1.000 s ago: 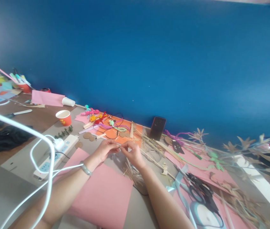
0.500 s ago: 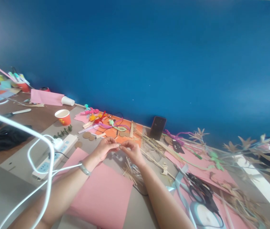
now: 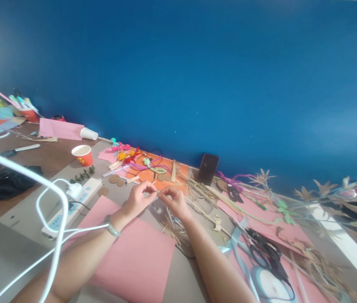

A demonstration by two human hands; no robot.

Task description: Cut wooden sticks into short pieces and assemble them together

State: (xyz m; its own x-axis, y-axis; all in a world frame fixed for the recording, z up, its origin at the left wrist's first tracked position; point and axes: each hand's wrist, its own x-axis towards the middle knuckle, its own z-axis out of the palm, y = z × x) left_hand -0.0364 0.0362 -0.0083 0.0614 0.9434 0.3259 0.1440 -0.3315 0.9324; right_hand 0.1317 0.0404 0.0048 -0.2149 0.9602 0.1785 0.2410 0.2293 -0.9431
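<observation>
My left hand (image 3: 138, 199) and my right hand (image 3: 173, 202) meet fingertip to fingertip above the table. Both pinch a thin pale straw strand (image 3: 158, 192) between thumb and forefinger. A grey bracelet (image 3: 112, 226) circles my left wrist. Under my forearms lies a pink paper sheet (image 3: 134, 256). A heap of dry straw pieces (image 3: 174, 227) sits just below my right hand.
A white power strip (image 3: 71, 206) and white cable (image 3: 23, 176) lie at left, beside a red paper cup (image 3: 83, 155). A dark phone (image 3: 208, 169) leans on the blue wall. Black scissors (image 3: 265, 248), a tape roll (image 3: 269, 286) and dried stems (image 3: 320, 202) lie at right. Craft bits cover orange paper (image 3: 153, 170).
Both hands have stayed together on the strand, rising slightly. The fingers have shifted a little, and the view has drifted slightly.
</observation>
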